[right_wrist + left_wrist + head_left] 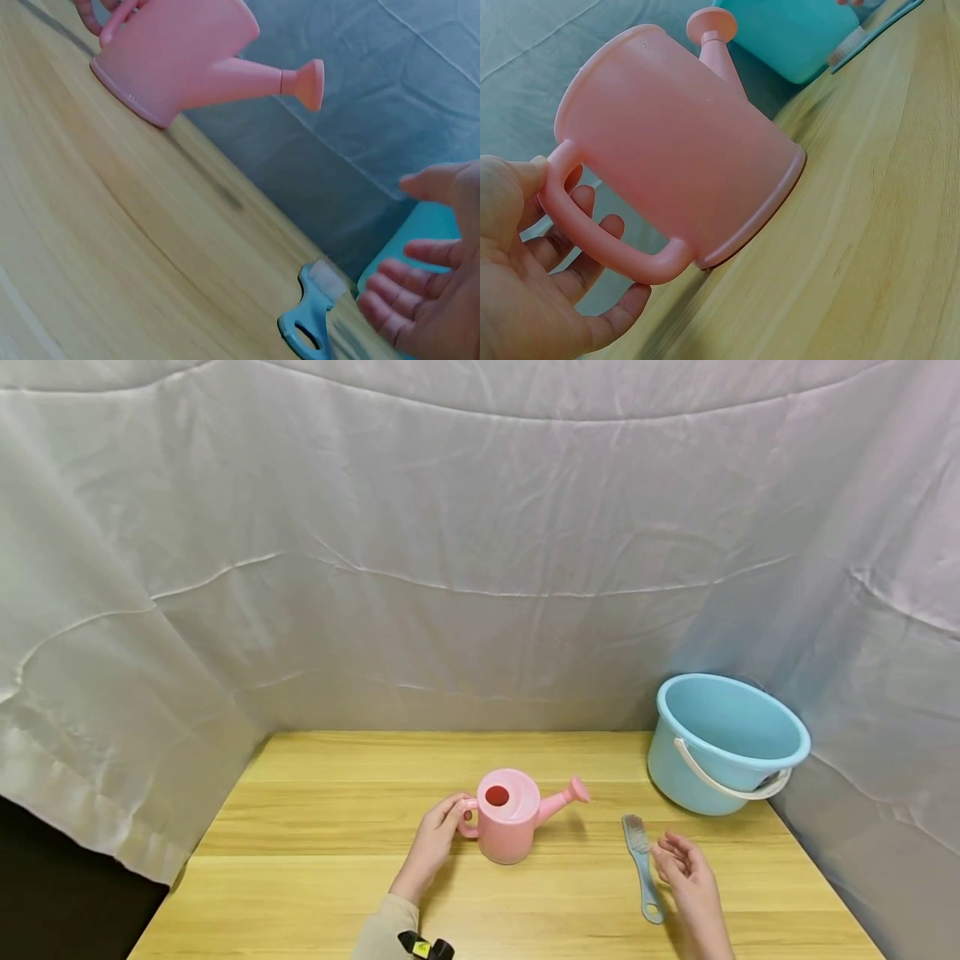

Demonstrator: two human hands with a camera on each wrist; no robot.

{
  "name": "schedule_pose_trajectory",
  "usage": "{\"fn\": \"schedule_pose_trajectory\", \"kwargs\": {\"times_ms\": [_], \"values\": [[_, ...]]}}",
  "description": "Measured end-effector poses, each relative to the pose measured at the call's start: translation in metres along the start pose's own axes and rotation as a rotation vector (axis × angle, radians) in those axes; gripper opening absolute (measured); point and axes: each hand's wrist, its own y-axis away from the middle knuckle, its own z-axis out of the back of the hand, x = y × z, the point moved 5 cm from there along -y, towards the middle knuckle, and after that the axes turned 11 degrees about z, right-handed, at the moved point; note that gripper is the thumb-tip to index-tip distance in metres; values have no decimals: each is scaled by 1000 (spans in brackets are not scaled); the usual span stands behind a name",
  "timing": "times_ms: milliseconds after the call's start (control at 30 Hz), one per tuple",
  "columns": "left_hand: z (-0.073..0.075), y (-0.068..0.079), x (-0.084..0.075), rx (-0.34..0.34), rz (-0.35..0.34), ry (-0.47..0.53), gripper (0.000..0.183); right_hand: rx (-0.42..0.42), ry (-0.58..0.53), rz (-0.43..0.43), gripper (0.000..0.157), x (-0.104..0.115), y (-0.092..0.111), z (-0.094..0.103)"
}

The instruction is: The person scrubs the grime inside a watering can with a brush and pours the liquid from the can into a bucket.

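A pink watering can stands upright mid-table, its spout toward the right. My left hand holds the can's handle, thumb on its top and fingers curled behind it in the left wrist view. To the right lies a blue brush, bristle end away from me and the holed handle end nearer. Just right of the brush hovers my right hand, with nothing in its grasp. The right wrist view shows its fingers loosely bent and its thumb apart from them.
A light blue bucket with a white handle stands at the back right corner of the wooden table. Grey cloth hangs behind the table and along both sides.
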Motion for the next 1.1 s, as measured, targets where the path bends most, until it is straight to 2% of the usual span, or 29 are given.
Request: {"fn": "schedule_pose_trajectory", "kwargs": {"times_ms": [133, 233, 467, 600, 833, 1100], "values": [[0, 0, 0, -2, -3, -4, 36, 68, 142, -75, 65, -9, -2, 0], [0, 1, 0, -4, -3, -11, 34, 108, 225, -97, 67, -14, -3, 0], [0, 0, 0, -13, -2, -24, 32, 146, 429, -80, 64, -13, -4, 5], [1, 0, -1, -8, 2, -8, 33, 206, 523, -73, 63, -13, -5, 8], [1, 2, -3, -20, 8, -1, 32, 299, 563, -76, 56, -14, -2, 9], [-1, 2, -3, -13, -2, 32, 32, 345, 562, -104, 41, -17, 2, 5]]}}
